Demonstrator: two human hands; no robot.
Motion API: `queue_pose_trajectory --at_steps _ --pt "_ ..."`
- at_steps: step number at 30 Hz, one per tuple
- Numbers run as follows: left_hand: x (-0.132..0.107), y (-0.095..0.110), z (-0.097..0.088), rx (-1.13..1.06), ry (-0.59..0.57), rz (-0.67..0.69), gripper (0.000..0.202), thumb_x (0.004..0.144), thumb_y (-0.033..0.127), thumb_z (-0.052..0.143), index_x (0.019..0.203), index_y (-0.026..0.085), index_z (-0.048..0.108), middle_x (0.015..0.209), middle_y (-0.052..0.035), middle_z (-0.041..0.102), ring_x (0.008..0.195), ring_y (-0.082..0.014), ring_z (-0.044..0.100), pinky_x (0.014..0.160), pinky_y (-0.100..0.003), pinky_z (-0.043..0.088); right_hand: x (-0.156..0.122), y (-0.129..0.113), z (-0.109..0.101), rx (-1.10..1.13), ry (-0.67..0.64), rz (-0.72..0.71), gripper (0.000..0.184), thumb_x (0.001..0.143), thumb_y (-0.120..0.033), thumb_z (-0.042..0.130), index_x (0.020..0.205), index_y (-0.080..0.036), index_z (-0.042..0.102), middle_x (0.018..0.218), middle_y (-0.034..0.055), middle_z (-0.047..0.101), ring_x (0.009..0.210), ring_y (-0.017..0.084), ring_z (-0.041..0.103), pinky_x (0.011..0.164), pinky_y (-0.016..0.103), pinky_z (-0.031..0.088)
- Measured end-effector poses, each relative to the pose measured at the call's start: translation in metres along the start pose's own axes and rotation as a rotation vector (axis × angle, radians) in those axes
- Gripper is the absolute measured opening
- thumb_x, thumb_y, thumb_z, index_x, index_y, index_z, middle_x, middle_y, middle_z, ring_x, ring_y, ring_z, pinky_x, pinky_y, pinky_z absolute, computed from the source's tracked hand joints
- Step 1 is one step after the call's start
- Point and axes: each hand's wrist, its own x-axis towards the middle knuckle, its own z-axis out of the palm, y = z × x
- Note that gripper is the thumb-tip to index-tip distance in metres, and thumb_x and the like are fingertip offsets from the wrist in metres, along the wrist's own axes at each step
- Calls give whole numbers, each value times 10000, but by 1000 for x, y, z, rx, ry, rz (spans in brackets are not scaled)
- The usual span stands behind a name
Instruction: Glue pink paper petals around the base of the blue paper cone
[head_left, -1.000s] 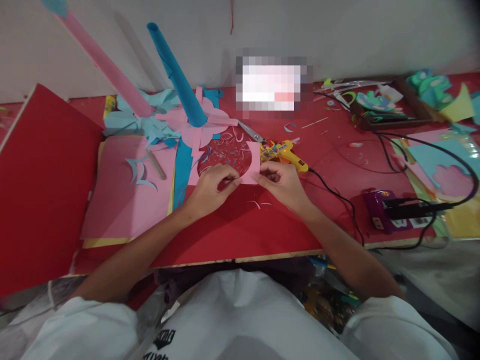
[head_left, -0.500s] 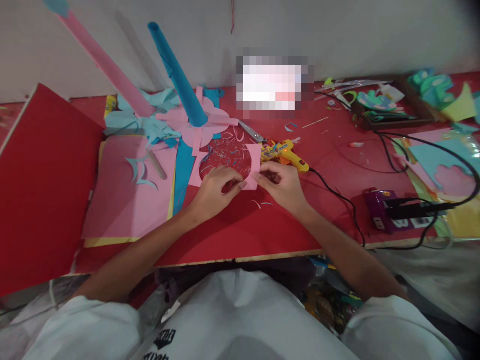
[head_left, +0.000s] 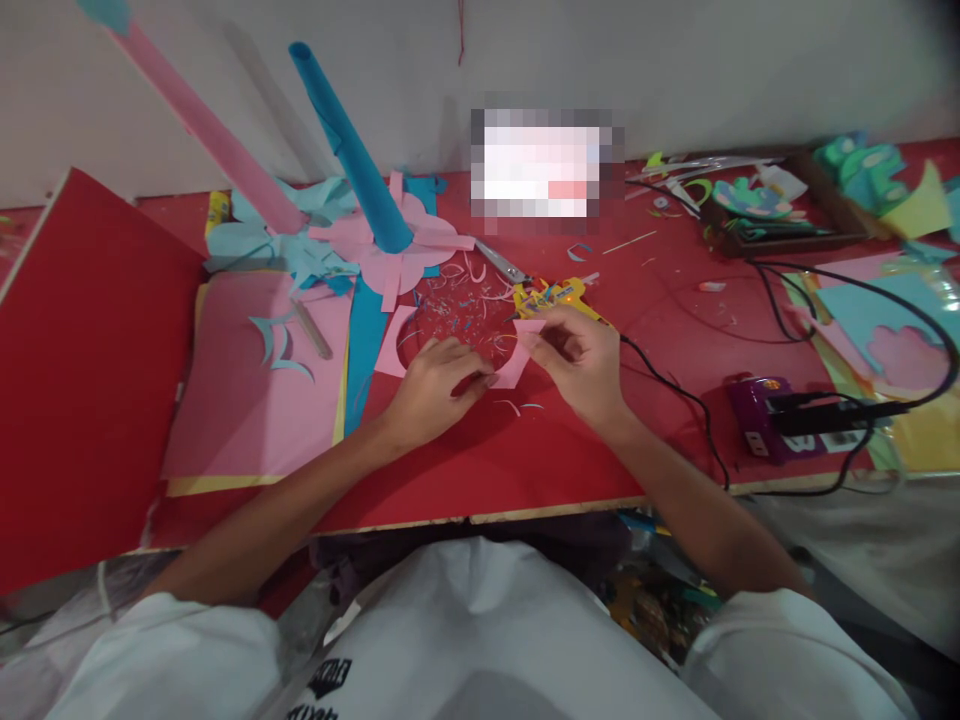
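A pink paper cutout [head_left: 391, 352] with a rounded, open-topped gap lies on the red table, partly under my hands. My left hand [head_left: 439, 390] is closed with thumb and fingertips together on the cutout's lower edge. On its right arm, my right hand [head_left: 581, 360] pinches the upper end of the strip. Just behind my right hand lies a yellow glue gun [head_left: 555, 298], partly hidden by it. Scissors [head_left: 501, 262] rest beyond the cutout. A blue paper cone [head_left: 352, 150] stands on a pink flower-shaped base [head_left: 439, 240] at the back.
Stacked pink sheets [head_left: 225, 400] lie on the left beside a red board [head_left: 97, 380]. A pink paper tube [head_left: 210, 130] leans at the back. To the right are a dark tray [head_left: 795, 235] of scraps, a purple box [head_left: 765, 420] and a black cable [head_left: 675, 390].
My right hand has moved slightly up and right, from the cutout's lower right side to its upper right end. That arm of the paper now slants outward. The left hand stays nearly in place.
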Motion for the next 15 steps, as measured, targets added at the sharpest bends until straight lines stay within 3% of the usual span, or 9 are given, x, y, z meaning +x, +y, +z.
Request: queue_pose_trajectory --at_steps 10,15 --pt "-2 -3 6 39 -1 18 166 1052 268 594 974 210 728 925 -52 764 884 -213 671 833 -364 477 2 -4 -4 -47 56 -26 320 951 -576 684 872 -266 672 827 29 660 762 196 604 678 353 518" --pt "-2 -3 3 27 17 17 173 1053 259 595 947 206 721 910 -53 756 880 -210 671 839 -360 482 5 0 -7 64 131 -42 372 988 -632 630 899 -275 573 804 3 577 619 142 507 546 307 425"
